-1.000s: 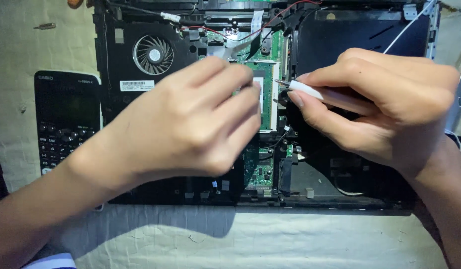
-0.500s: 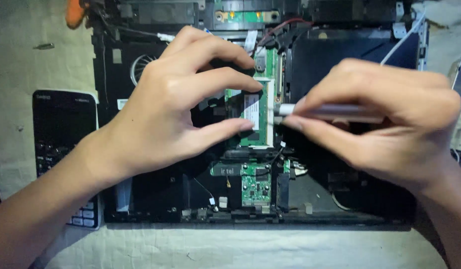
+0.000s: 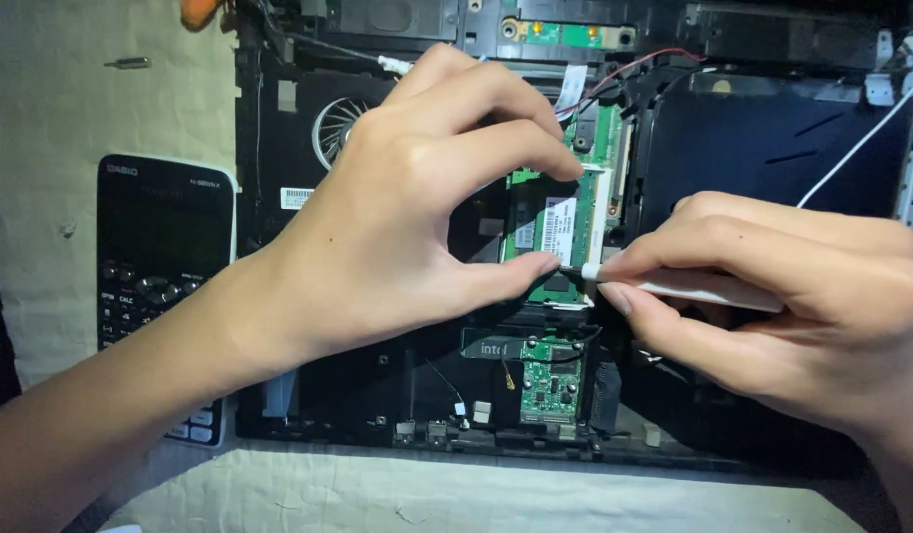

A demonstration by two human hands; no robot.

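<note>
A pale, creased cloth (image 3: 535, 494) is covering the bench, and an opened laptop (image 3: 762, 158) is lying on it with its bottom cover off, dim light falling across the black chassis.

In the middle of the chassis a green memory module (image 3: 557, 229) is sitting in its slot, a white label on its face. It looks thin, light and stiff, and I judge it fragile: best taken by its two short edges, keeping fingers off the chips and the contact row, and not flexed. The left hand (image 3: 397, 227) is spanning it in a wide pinch, index fingertip at the module's upper edge and thumb tip at its lower edge; whether the tips are pressing the board itself or the latches beside it, I cannot tell. The right hand (image 3: 792, 306) is closed around a slim white screwdriver (image 3: 688, 286), held like a pen, whose dark tip is pointing at the lower right corner of the module, just beside the left thumb.

Below the module a smaller green card (image 3: 549, 383) is lying with thin wires running to it. To the upper left a fan (image 3: 336, 123) is showing behind the left hand. Left of the laptop, a black calculator (image 3: 160, 266) is resting on the cloth, and a loose screwdriver bit (image 3: 128, 63) is lying further up.
</note>
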